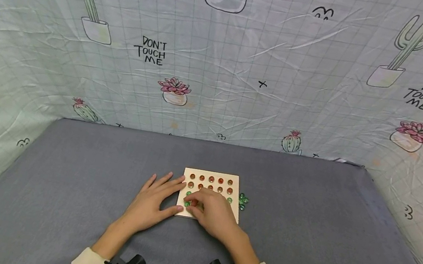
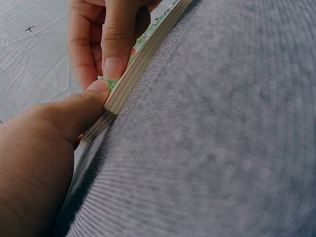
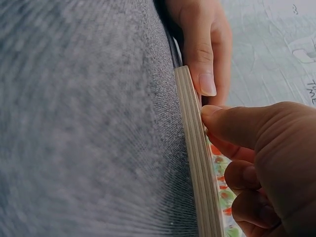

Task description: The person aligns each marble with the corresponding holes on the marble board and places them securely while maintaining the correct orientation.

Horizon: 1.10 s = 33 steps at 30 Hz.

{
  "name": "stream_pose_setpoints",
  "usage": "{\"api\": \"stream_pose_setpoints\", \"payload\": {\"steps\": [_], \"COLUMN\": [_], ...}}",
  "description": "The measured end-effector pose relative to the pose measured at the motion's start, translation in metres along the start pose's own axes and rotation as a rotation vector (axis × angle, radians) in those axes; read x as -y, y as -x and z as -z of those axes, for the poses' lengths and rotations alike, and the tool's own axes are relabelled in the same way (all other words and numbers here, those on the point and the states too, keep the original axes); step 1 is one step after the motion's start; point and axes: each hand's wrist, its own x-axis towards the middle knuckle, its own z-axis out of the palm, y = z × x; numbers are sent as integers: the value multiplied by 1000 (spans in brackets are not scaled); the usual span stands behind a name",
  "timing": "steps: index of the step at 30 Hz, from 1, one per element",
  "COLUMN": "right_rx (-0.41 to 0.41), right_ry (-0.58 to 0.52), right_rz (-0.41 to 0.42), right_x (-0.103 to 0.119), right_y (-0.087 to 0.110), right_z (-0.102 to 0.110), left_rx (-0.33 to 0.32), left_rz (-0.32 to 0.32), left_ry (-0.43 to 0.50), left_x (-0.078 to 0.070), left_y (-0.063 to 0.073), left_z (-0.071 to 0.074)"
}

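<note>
the board (image 1: 206, 183), longer left to right, lies under the right hand (image 1: 216, 213), narrowed at a green marble (image 1: 187, 204), grip unclear, while the wide-spread left hand (image 1: 149, 207) touches its left edge.

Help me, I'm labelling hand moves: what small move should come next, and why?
Probably press down the small, round, glassy green bead by the near-left corner of the flat, pale wooden board: the right hand has thumb and finger around it, and the left hand touches the board's left edge.
</note>
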Motion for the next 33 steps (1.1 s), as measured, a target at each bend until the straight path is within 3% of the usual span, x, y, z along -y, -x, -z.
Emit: {"api": "stream_pose_setpoints", "payload": {"steps": [15,25,33], "right_rx": [-38,-75,-88], "right_ry": [-63,-240,-304], "right_rz": [-3,-31,-39], "right_x": [-8,-25,-42], "right_y": [-2,0,6], "right_z": [3,22,40], "left_rx": [-25,8,10], "left_rz": [-16,8,19], "left_ry": [-17,-14,-14], "left_x": [-1,-1,-2], "left_y": [-1,-1,-1], "left_z": [-1,0,0]}}
